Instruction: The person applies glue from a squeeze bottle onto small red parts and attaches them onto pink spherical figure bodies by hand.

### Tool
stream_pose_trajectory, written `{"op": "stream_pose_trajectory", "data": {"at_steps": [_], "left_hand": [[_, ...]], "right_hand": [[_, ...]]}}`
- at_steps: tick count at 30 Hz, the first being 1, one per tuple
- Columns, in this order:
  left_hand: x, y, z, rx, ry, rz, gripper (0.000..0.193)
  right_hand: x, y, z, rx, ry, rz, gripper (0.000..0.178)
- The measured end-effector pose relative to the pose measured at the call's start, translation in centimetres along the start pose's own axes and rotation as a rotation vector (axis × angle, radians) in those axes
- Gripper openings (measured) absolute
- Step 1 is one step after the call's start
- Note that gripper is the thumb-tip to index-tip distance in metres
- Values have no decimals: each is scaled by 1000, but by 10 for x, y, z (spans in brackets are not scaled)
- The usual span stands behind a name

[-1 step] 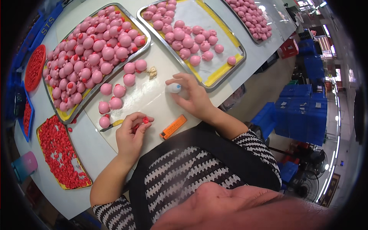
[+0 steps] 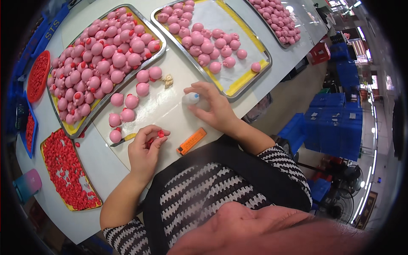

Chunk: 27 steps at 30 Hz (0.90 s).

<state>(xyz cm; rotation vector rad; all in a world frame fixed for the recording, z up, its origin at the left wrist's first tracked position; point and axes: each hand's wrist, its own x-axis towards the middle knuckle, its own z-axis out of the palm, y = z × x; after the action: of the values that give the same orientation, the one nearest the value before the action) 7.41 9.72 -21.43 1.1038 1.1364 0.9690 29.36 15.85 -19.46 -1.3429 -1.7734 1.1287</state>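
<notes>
My left hand (image 2: pixel 144 146) pinches a small red plastic piece (image 2: pixel 161 133) between thumb and fingertips. More red shows inside its curled fingers. On the right, the fingers and thumb of my right hand (image 2: pixel 214 104) curve round a small white bottle (image 2: pixel 191 98) with a blue tip. Between the hands and my body lies an orange box cutter (image 2: pixel 191 141). Beside my left hand rests a yellow-and-dark slim tool (image 2: pixel 124 140). Several pink balls (image 2: pixel 131 101), some with red bits on them, sit in a loose row past my left hand, near a small beige lump (image 2: pixel 168 81).
A metal tray (image 2: pixel 163 44) heaped with pink balls stands far left. Another tray (image 2: pixel 268 63), partly filled with pink pieces, is beyond my right hand; a third (image 2: pixel 285 45) lies farther right. Red pieces fill a left-hand tray (image 2: pixel 101 203) and a red basket (image 2: pixel 47 57). A pink-teal cup (image 2: pixel 27 183) stands leftmost.
</notes>
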Motion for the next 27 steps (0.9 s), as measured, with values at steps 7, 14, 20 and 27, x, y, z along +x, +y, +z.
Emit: {"op": "stream_pose_trajectory", "data": {"at_steps": [7, 14, 20, 27], "left_hand": [[-4, 5, -1, -3, 4, 16, 19], [-11, 8, -7, -6, -16, 25, 18], [-13, 7, -11, 15, -9, 34, 18], [-19, 0, -19, 49, -11, 74, 18]], "right_hand": [[9, 25, -80, -876, 607, -138, 35], [6, 39, -112, -321, 598, 188, 40], [-18, -3, -82, 840, 223, 143, 30], [-35, -37, -31, 829, -274, 201, 35]]}}
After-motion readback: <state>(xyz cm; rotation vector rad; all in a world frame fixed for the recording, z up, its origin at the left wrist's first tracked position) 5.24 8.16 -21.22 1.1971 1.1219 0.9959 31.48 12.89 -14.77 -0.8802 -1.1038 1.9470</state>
